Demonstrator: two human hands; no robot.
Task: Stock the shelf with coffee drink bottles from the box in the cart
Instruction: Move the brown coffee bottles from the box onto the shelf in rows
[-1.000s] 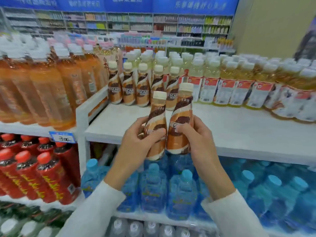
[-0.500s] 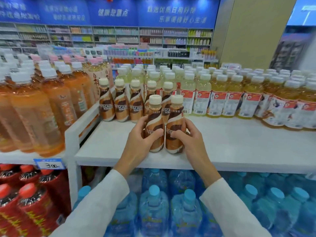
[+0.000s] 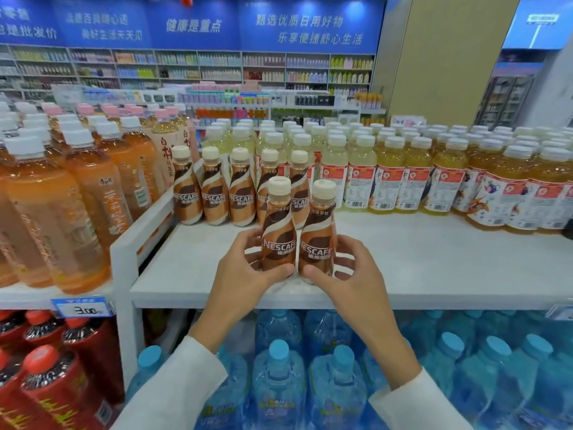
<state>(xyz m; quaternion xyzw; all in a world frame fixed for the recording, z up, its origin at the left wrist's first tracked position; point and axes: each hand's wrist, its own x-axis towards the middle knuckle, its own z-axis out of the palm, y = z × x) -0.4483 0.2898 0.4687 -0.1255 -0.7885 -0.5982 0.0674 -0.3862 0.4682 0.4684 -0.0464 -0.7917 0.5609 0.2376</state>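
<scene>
On the shelf [image 3: 434, 262], our left hand [image 3: 245, 274] held one upright Nescafé bottle [image 3: 278, 231] in curled fingers, our right hand [image 3: 353, 274] the second bottle [image 3: 317, 237].

Shop: stocked drink shelves [image 3: 403, 262], price tag [image 3: 83, 308], aisle banners [image 3: 192, 24].

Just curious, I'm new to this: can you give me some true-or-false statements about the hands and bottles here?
1. Each hand grips one bottle: left hand the left bottle, right hand the right bottle. True.
2. Both held bottles lie flat. False: they are upright.
3. Five coffee bottles stand in the row behind. True.
4. The drinks left of that row are blue. False: orange drinks stand there.
</scene>
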